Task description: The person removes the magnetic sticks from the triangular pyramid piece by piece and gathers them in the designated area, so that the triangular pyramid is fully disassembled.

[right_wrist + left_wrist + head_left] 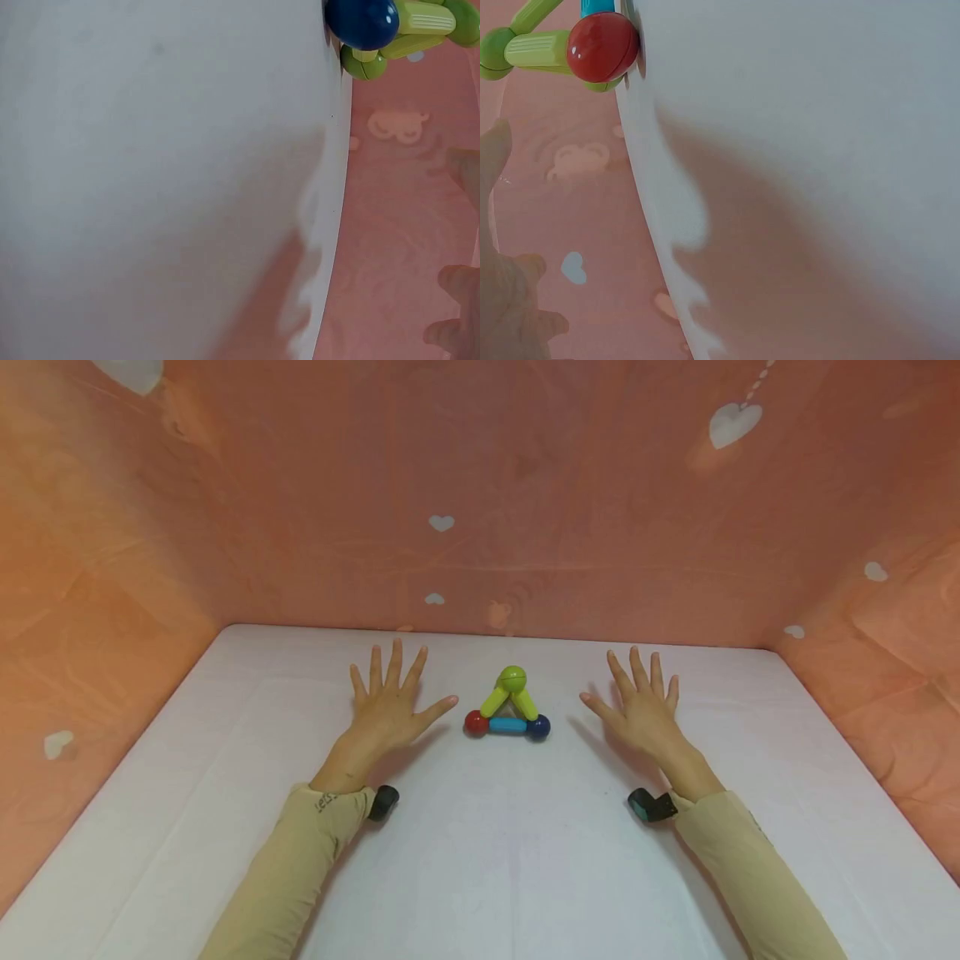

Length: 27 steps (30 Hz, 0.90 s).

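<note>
On the white table stands a small pyramid of ball-and-rod magnetic toy pieces [507, 725]. A red ball [604, 46] and a dark blue ball [362, 22] form its front corners, joined by a light blue rod. Green rods [538, 49] lean up from them to a green ball [513, 678] on top. Another green ball [364, 63] sits low at the back, as the right wrist view shows. My left hand [385, 714] is spread flat to the left of the pyramid, thumb towards the red ball. On the other side, my right hand [641, 714] spreads its fingers, holding nothing.
The white tabletop [510, 860] reaches back to an orange-pink cloth backdrop [510, 510] with pale hearts, which also lines both sides. A dark wrist device [384, 802] sits at the left sleeve cuff, another [651, 806] at the right.
</note>
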Each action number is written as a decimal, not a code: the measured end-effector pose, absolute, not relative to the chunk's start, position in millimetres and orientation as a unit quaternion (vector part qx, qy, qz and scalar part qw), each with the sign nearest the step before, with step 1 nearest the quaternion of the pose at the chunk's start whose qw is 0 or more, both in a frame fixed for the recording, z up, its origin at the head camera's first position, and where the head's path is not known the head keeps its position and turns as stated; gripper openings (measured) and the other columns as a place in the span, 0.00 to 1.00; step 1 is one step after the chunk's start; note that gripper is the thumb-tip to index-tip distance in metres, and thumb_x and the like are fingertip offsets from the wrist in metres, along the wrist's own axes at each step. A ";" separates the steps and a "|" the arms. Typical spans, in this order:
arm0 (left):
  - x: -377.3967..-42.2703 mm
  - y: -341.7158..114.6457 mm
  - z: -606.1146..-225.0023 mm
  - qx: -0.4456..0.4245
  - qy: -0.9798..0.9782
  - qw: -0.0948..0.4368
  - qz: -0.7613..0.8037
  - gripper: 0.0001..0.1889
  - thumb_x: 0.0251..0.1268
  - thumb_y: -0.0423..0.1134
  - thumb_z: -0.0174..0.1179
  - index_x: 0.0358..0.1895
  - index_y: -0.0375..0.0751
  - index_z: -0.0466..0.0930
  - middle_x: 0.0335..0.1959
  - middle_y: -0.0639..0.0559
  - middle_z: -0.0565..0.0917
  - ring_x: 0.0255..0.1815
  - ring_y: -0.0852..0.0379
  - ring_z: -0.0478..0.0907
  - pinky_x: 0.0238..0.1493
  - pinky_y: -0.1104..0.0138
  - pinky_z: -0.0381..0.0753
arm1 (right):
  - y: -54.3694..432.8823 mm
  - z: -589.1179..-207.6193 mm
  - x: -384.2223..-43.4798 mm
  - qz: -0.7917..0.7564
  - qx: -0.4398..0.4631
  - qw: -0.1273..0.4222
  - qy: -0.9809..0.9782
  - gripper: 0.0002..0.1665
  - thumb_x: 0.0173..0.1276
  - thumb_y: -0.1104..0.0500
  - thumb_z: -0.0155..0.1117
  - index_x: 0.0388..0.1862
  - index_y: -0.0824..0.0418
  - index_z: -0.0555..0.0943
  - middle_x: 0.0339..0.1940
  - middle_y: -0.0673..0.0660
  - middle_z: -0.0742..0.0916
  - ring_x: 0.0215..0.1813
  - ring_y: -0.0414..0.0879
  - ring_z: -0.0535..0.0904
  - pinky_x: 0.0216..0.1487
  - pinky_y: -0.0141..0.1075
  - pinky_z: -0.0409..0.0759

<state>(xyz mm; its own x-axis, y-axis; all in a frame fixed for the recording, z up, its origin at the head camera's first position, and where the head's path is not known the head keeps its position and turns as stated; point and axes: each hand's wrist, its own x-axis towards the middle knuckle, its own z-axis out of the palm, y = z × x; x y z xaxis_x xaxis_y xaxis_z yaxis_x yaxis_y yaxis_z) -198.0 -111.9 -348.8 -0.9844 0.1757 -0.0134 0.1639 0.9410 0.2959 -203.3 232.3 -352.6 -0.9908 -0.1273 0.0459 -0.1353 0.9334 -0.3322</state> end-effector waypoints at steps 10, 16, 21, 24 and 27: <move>-196.4 -112.8 -343.4 0.084 0.986 0.018 0.144 0.47 0.64 0.71 0.42 0.78 0.50 0.36 0.78 0.38 0.32 0.76 0.33 0.24 0.67 0.35 0.20 | 229.9 -350.5 -204.7 0.172 0.074 0.031 -0.982 0.53 0.66 0.27 0.44 0.79 0.54 0.45 0.79 0.66 0.44 0.77 0.66 0.28 0.67 0.69 0.26; -196.6 -111.6 -343.4 0.087 0.985 0.018 0.148 0.47 0.65 0.71 0.41 0.78 0.50 0.35 0.78 0.39 0.29 0.76 0.34 0.23 0.67 0.36 0.19 | 228.5 -350.2 -203.3 0.174 0.079 0.037 -0.981 0.52 0.67 0.28 0.45 0.79 0.55 0.47 0.79 0.66 0.45 0.77 0.65 0.28 0.67 0.69 0.28; -197.2 -109.7 -342.6 0.093 0.984 0.016 0.152 0.47 0.65 0.71 0.40 0.78 0.50 0.34 0.77 0.41 0.27 0.76 0.34 0.22 0.67 0.36 0.18 | 226.5 -349.8 -203.3 0.173 0.081 0.038 -0.981 0.52 0.67 0.28 0.45 0.79 0.55 0.47 0.79 0.66 0.45 0.77 0.65 0.28 0.68 0.69 0.28; -197.4 -109.7 -342.9 0.092 0.984 0.017 0.151 0.47 0.65 0.71 0.40 0.78 0.50 0.34 0.77 0.41 0.27 0.76 0.35 0.22 0.67 0.37 0.18 | 225.0 -350.6 -203.9 0.174 0.084 0.036 -0.980 0.51 0.67 0.28 0.46 0.79 0.55 0.47 0.79 0.65 0.45 0.77 0.65 0.28 0.68 0.69 0.28; -197.6 -109.7 -343.7 0.095 0.984 0.011 0.152 0.47 0.65 0.71 0.41 0.78 0.49 0.35 0.77 0.41 0.27 0.76 0.35 0.21 0.67 0.37 0.19 | 223.5 -351.7 -204.8 0.179 0.088 0.034 -0.979 0.51 0.67 0.29 0.46 0.79 0.54 0.47 0.79 0.65 0.44 0.77 0.64 0.27 0.68 0.68 0.27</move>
<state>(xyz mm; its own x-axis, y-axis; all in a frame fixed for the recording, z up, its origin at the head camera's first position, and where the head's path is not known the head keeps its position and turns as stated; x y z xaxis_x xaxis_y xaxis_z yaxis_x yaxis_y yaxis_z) -197.6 -109.7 -343.7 -0.9817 0.1900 0.0077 0.1835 0.9360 0.3003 -204.8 223.5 -351.7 -0.9823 -0.1596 0.0983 -0.1840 0.9204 -0.3448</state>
